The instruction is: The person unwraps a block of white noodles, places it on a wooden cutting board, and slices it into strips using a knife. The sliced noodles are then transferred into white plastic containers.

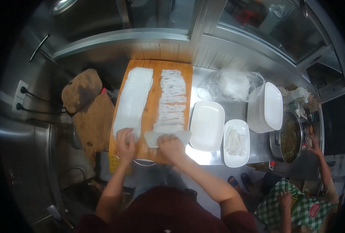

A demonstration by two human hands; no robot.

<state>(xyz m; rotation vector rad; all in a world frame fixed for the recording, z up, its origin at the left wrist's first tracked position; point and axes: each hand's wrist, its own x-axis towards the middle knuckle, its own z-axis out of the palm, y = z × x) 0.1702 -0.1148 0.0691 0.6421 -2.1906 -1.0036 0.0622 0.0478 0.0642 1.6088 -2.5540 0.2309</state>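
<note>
On a wooden board [149,116] before me lie a long smooth slab of white dough [134,96] and, to its right, a column of narrow white dough strips [172,93] set crosswise. My left hand [125,145] rests at the near end of the slab, thumb and fingers apart, gripping nothing. My right hand [171,147] grips a flat, pale dough scraper [152,139] by its near edge. The scraper lies across the near end of the strips. Part of it is hidden under my fingers.
Right of the board are a white dish [207,125], a smaller plate of pale food pieces [236,142], stacked plates [273,106], a plastic bag [233,83] and a pot [290,139]. A person in a checked apron [289,201] stands there. Worn boards [93,125] lean left.
</note>
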